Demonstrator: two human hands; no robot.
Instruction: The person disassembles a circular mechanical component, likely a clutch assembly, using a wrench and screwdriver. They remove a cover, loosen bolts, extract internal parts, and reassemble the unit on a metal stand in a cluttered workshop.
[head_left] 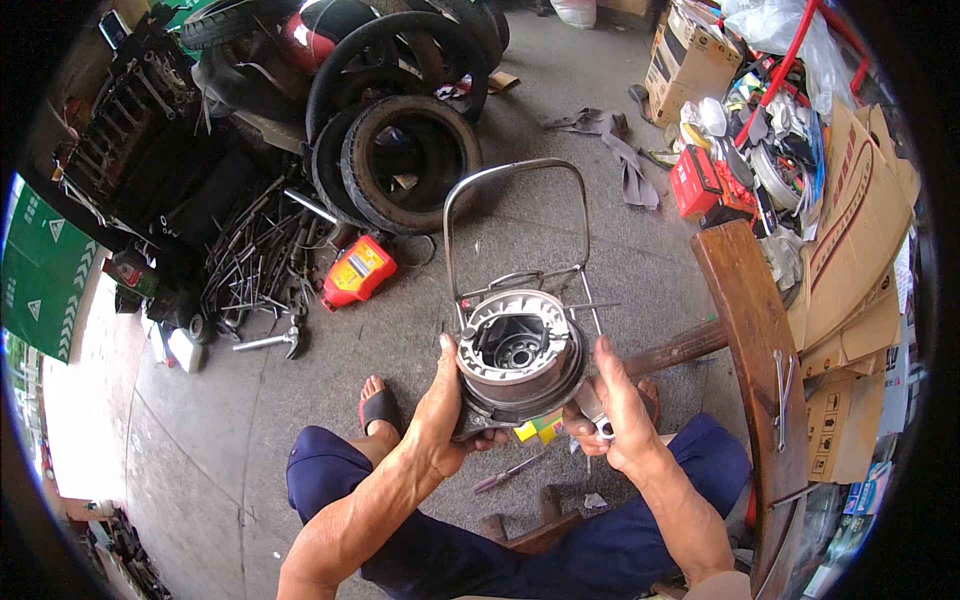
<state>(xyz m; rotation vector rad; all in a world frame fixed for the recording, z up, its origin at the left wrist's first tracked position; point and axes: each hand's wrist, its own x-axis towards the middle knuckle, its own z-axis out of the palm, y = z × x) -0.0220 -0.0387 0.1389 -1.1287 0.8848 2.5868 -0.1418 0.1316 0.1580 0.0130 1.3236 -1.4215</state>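
Note:
Between my hands is a round, greasy metal brake assembly [512, 352], with a pale slotted ring on top and a dark hub inside. It is tilted slightly toward me. My left hand [440, 412] grips its left side, thumb up along the rim and fingers curled underneath. On the right, my right hand [618, 408] is closed with its thumb raised beside the rim. A silvery metal piece with a round end [604, 428] shows at its fingers; whether it belongs to the assembly I cannot tell. Behind the assembly rises a bent metal tube frame [517, 166].
A red and yellow bottle [360, 272], a hammer [270, 343] and many loose tools lie left. Tyres [411, 165] are piled at the back. A wooden bench [745, 330] carrying wrenches [783, 395] and cardboard [855, 230] stand right. A thin tool [510, 472] lies below my hands.

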